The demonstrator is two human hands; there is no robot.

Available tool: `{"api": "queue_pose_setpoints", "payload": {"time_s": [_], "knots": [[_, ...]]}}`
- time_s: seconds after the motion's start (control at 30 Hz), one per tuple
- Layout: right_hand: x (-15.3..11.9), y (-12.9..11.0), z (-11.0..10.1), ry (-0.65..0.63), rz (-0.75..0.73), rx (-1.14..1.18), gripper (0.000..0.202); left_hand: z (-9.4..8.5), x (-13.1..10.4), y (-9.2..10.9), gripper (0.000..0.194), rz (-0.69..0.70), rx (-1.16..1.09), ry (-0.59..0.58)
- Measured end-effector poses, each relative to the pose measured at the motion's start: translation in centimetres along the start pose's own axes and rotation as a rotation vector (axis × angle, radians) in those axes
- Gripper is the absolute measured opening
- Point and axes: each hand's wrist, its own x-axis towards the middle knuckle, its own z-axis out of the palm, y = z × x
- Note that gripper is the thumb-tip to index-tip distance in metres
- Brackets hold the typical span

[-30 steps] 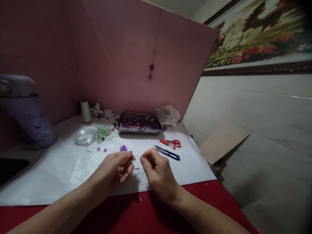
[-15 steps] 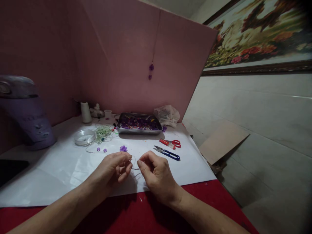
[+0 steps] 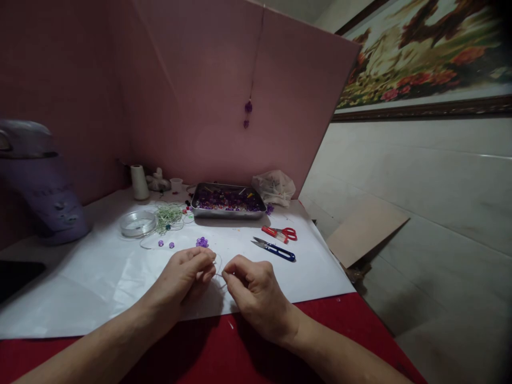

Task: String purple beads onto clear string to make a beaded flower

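- Left hand (image 3: 186, 273): curled, fingertips pinching thread (image 3: 221, 261).
- Right hand (image 3: 258, 290): thumb and forefinger closed on thread.
- Thread: spans between the hands, above the worktop (image 3: 348, 325), toward its front edge.
- Tray (image 3: 230, 215): near the worktop's back edge.

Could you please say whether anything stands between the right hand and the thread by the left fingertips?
Nothing visible does: in the gap between the right hand and the left hand, only the thread shows over the white sheet. The blue-handled snips lie beyond the right hand, outside that gap.
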Motion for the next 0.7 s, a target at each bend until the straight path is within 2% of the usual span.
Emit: {"api": "queue_pose_setpoints", "payload": {"time_s": [0.1, 0.2, 0.3, 0.37, 0.53, 0.7], "knots": [[0.0, -0.1, -0.1, 0.005, 0.032, 0.018, 0.017, 0.0, 0.0, 0.1, 0.028, 0.021, 0.001, -0.008], [0.3, 0.1, -0.2, 0.029, 0.134, 0.111, 0.017, -0.1, 0.0, 0.2, 0.027, 0.045, -0.001, -0.056], [0.8, 0.8, -0.1, -0.054, 0.266, 0.321, 0.028, -0.2, 0.1, 0.2, 0.026, 0.037, 0.009, -0.121], [1.2, 1.2, -0.1, -0.093, 0.3, 0.405, 0.028, -0.3, 0.0, 0.1, 0.026, 0.021, 0.011, -0.14], [1.7, 1.7, -0.3, 0.036, 0.277, 0.444, 0.031, -0.2, -0.1, 0.0, 0.02, 0.009, -0.054, -0.19], [1.6, 1.4, -0.7, 0.096, 0.175, 0.24, 0.028, -0.2, 0.0, -0.2, 0.016, -0.023, -0.099, -0.223]]}}
